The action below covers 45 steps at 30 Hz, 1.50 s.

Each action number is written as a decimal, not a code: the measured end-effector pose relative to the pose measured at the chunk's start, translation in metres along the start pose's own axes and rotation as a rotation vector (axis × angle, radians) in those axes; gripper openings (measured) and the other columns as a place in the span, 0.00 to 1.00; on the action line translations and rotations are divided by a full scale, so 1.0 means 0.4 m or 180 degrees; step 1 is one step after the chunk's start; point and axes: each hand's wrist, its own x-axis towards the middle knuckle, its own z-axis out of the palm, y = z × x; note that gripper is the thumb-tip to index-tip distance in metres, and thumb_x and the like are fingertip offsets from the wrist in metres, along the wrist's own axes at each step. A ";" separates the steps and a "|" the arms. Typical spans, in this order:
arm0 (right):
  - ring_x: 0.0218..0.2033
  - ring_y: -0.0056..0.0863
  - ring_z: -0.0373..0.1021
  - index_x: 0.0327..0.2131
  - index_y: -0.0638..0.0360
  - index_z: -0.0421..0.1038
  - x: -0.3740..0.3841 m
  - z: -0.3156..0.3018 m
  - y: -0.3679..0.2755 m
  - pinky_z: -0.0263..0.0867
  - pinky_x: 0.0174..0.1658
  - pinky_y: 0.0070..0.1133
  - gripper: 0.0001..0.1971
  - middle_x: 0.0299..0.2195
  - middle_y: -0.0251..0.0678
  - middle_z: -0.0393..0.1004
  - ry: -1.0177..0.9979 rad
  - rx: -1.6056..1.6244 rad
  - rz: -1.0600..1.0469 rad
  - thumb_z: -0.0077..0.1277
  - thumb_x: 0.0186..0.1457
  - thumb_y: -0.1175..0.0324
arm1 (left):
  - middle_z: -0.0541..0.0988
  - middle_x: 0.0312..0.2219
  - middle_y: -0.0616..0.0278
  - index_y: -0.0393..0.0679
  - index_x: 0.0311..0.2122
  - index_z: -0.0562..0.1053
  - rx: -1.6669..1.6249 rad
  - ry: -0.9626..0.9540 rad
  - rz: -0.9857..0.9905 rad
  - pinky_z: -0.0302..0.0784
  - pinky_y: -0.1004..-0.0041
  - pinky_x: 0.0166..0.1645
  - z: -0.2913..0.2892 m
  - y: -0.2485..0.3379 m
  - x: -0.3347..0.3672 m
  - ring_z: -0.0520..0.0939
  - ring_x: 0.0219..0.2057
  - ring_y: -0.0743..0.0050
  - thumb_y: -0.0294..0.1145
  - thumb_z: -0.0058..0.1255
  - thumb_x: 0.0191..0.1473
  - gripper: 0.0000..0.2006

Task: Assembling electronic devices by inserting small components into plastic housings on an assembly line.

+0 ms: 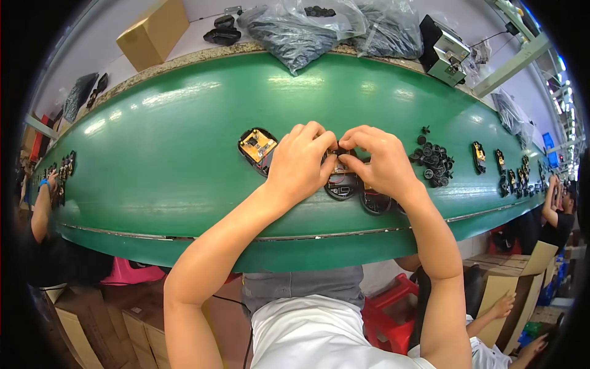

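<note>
In front of me a black oval housing with a circuit board inside lies on the green work surface. My left hand bends over its left side, thumb and fingers closed on its upper part. From the other side my right hand pinches thumb and forefinger together at the same upper end; whatever is between those fingertips is hidden. A second black housing sits partly beneath my right hand. Left of my left hand lies another oval housing, its yellow-brown circuit board facing up.
Small black round parts form a pile to the right. Several housings with boards stretch along the far right. Clear plastic bags, a cardboard box and a metal device stand along the back ledge. Other people work at both ends.
</note>
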 end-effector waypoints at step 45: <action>0.39 0.39 0.79 0.35 0.56 0.83 -0.074 -0.311 0.401 0.73 0.47 0.31 0.14 0.34 0.48 0.83 -0.0369 -0.1332 0.2145 0.65 0.46 0.60 | 0.79 0.41 0.52 0.38 0.42 0.78 -0.0100 -0.0084 -0.0227 0.75 0.61 0.52 -0.149 -0.137 -0.050 0.80 0.45 0.50 0.29 0.58 0.52 0.12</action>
